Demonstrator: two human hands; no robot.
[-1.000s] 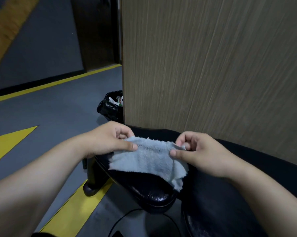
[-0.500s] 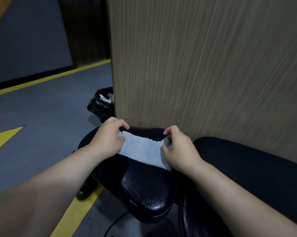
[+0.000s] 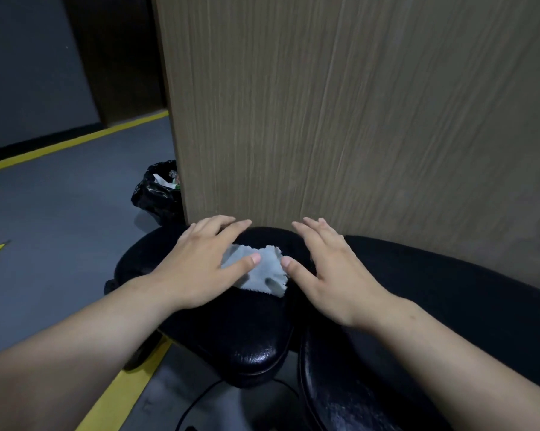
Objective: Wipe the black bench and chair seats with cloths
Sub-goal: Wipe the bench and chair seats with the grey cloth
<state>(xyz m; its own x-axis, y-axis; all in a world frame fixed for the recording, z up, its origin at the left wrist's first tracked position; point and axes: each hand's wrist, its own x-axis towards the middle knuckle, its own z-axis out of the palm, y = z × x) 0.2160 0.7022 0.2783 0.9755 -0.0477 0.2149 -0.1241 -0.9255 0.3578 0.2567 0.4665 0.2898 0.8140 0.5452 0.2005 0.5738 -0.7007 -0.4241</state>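
Cloth: I find one pale grey cloth [image 3: 264, 270] lying rumpled on the rear half of the left seat [image 3: 247, 334], near the wooden panel [image 3: 355, 119] behind it.
Left hand: the left hand [image 3: 200, 265] lies palm down on the cloth's left part. Grip spread, fingers straight, thumb tip on the fabric, nothing pinched.
Right hand: the right hand [image 3: 330, 272] is palm down just right of the cloth. Grip spread likewise, thumb tip at the cloth's right edge. I cannot tell whether the palm bears on the seat.
Left seat: black and glossy, with a creased shine at the front edge. I can read no wipe marks in this light.
Right seat: a second black seat, the right seat [image 3: 449, 300], sits just beside the first. What looks like pale speckling shows on its near edge. No cloth on it.
Bench: I cannot tell which of these black surfaces, if either, is the bench.
Surroundings: grey floor [image 3: 60, 231] with yellow lines; a black rubbish bag [image 3: 155, 197] at the panel's left edge; a dark cable [image 3: 197, 402] on the floor below the seats.
Progress: I judge the task early. The cloth is laid under flat hands, ready for a stroke, and wiping of the left seat appears barely begun, if at all.
Outstanding: in my judgement, the front of the left seat, the whole right seat and any seating out of view.
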